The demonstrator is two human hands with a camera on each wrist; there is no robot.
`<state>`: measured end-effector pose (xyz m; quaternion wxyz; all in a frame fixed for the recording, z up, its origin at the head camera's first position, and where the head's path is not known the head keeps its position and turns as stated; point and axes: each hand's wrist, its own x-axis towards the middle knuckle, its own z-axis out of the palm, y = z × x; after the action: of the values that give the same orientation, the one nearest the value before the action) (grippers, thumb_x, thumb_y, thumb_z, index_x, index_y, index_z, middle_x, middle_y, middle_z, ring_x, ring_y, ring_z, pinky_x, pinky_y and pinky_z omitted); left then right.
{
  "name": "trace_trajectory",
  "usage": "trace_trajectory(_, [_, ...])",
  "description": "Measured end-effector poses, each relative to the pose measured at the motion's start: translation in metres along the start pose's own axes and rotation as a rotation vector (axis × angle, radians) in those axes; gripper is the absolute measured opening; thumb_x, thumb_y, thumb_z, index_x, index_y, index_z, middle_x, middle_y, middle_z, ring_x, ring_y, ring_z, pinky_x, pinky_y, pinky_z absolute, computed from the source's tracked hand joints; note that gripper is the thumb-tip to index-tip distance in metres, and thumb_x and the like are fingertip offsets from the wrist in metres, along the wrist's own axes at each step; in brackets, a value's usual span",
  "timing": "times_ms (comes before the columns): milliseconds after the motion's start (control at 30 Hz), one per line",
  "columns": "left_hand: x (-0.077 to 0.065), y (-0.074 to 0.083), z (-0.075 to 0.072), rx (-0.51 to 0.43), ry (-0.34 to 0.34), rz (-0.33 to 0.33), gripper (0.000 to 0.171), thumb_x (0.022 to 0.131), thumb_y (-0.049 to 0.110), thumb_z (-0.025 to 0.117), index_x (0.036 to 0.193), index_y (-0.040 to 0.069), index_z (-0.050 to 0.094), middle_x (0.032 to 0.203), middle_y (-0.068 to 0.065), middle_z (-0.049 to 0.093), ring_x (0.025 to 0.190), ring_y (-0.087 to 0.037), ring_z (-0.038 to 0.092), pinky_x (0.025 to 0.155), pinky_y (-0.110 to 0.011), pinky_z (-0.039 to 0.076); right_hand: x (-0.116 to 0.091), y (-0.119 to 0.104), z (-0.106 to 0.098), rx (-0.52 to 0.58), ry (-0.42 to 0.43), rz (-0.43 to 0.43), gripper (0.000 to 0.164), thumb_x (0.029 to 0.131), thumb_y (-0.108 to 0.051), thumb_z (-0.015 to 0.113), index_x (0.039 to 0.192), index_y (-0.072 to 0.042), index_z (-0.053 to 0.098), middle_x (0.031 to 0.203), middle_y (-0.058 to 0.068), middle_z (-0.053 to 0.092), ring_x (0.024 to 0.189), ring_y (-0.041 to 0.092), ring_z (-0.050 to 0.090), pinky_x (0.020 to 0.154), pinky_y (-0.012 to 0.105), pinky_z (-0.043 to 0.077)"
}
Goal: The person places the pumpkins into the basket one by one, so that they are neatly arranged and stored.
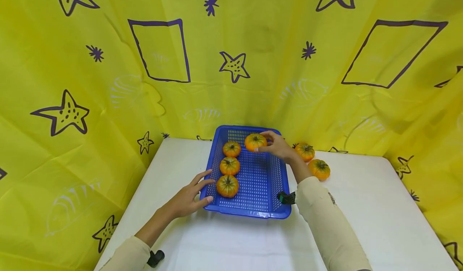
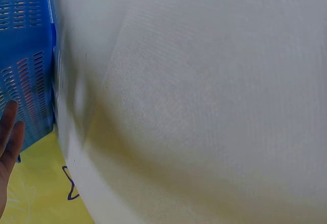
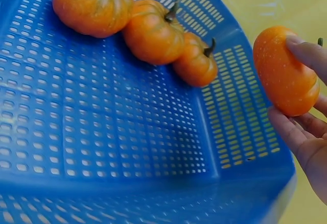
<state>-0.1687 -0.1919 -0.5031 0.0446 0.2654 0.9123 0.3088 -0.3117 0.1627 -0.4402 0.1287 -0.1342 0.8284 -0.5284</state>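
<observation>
My right hand (image 1: 275, 145) grips a small orange pumpkin (image 1: 255, 142) over the far part of a blue plastic basket (image 1: 249, 214). In the right wrist view the fingers and thumb hold that pumpkin (image 3: 286, 71) by its sides, above the perforated wall. Three more pumpkins stand in a row along the basket's left side: a far one (image 1: 232, 149), a middle one (image 1: 229, 166) and a near one (image 1: 227, 186). At the basket's left rim my left hand (image 1: 189, 198) has its fingers spread, holding nothing; whether it touches the rim I cannot tell.
Right of the basket, two more pumpkins lie on the white table (image 1: 365, 198): one farther back (image 1: 304, 152), one nearer (image 1: 319, 169). A yellow patterned curtain (image 1: 267, 82) hangs behind the table and at both sides.
</observation>
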Motion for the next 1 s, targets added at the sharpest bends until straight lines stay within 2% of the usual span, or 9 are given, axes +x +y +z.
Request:
trace_trajectory(200, [0.0,0.0,-0.001,-0.006,0.004,0.01,0.056,0.098,0.048,0.057,0.146,0.02,0.051,0.167,0.003,0.021,0.133,-0.04,0.054,0.097,-0.058,0.053,0.007,0.002,0.012,-0.034,-0.007,0.005,0.073,0.088,-0.017,0.078,0.148,-0.001,0.039,0.147,0.026,0.042,0.133,0.045,0.046,0.107,0.055,0.046])
trace_trajectory(433, [0.0,-0.002,0.0,-0.005,0.005,0.014,0.056,0.098,0.05,0.057,0.145,0.02,0.052,0.167,0.004,0.021,0.131,-0.037,0.056,0.096,-0.055,0.055,0.016,0.01,0.024,-0.119,0.022,0.059,0.076,0.087,-0.021,0.079,0.149,-0.001,0.039,0.152,0.025,0.039,0.14,0.043,0.039,0.114,0.055,0.039])
trace_trajectory(767, [0.0,-0.002,0.0,0.006,0.005,0.021,0.055,0.098,0.05,0.057,0.145,0.022,0.052,0.167,0.004,0.021,0.135,-0.038,0.052,0.099,-0.057,0.052,0.022,0.022,0.037,-0.124,0.06,0.153,0.074,0.086,-0.017,0.078,0.146,0.002,0.041,0.148,0.027,0.042,0.133,0.042,0.045,0.115,0.054,0.038])
trace_trajectory(1000, [0.001,-0.002,0.0,0.002,0.0,0.026,0.056,0.098,0.049,0.057,0.145,0.019,0.052,0.167,0.003,0.021,0.138,-0.038,0.049,0.101,-0.058,0.051,0.024,0.027,0.042,-0.144,0.098,0.189,0.074,0.084,-0.015,0.08,0.145,0.003,0.041,0.147,0.028,0.043,0.132,0.043,0.046,0.115,0.053,0.038])
